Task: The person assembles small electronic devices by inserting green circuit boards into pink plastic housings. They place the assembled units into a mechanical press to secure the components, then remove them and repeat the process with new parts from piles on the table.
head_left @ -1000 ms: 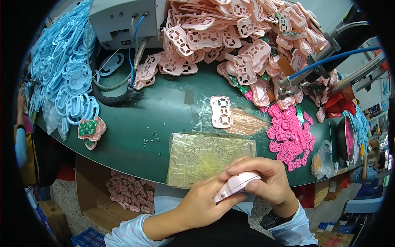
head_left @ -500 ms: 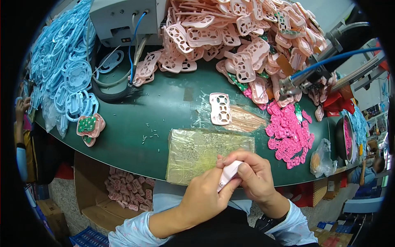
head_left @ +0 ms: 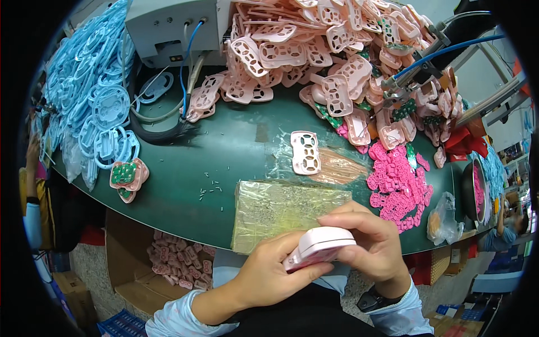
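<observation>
A pale pink game-controller-like plastic case (head_left: pixel 323 241) with a dark seam line is held over the near table edge. My left hand (head_left: pixel 266 275) is closed round its left end. The fingers and thumb of my right hand (head_left: pixel 373 241) grip the other end. Just beyond my hands lies a flat block (head_left: pixel 264 216) wrapped in yellowish clear film, strewn with tiny bits. Past it a pink half-shell with cut-out openings (head_left: pixel 306 153) lies on the green table (head_left: pixel 174 168). The case's underside is mostly hidden by my left hand.
Pink shells (head_left: pixel 281 53) heap at the back, and blue rings and frames (head_left: pixel 109 106) at left. Bright pink pads (head_left: pixel 393 185) lie at right. A shell with a green circuit board (head_left: pixel 128 174) sits at the left edge. A metal fixture (head_left: pixel 426 70) juts in from the right.
The case has turned in my hands and now shows its rounded end and seam. My right hand has shifted right, its fingers more spread. The whole view has shifted slightly.
</observation>
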`<state>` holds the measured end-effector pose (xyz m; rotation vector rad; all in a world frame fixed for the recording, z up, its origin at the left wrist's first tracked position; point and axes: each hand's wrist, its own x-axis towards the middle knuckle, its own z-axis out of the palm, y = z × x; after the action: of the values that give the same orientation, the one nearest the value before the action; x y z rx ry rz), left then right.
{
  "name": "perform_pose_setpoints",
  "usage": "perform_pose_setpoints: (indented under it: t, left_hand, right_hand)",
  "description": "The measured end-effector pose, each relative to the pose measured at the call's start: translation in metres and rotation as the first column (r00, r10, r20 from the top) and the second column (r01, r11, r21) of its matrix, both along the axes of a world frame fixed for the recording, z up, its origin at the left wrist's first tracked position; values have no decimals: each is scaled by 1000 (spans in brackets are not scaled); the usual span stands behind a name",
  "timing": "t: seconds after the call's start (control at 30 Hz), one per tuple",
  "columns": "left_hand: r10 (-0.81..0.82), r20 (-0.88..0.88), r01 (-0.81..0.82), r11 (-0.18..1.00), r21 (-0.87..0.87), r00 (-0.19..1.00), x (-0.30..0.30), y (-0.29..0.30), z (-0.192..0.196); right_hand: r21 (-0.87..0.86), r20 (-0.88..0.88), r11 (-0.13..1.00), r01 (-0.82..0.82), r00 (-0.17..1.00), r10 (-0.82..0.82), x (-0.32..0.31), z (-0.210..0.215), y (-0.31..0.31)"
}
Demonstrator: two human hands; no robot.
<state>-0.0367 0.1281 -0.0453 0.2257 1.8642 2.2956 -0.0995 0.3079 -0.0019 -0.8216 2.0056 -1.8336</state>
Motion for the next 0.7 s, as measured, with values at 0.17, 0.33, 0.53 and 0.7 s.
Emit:
perform_pose_setpoints:
  t: [0.17,0.33,0.53,0.7]
  left_hand:
    - [42,-148,-83,956,-282,988,5,2,8]
    - [104,-382,-296,821,-488,918,6,9,7]
    - [27,-528,-406,673,-618,849,3,18,3]
    - [33,-429,-368,575,-731,903,-7,34,-4]
  right_hand:
    - [-100,50,992,-82,995,87,-6,-17,15]
    - [-208,24,978,11,1000,-6,0,-9,3]
    - [-89,-58,947,308,948,-313,3,-1,-30]
    - [-100,239,883,458,873,-425,-23,-31,-41]
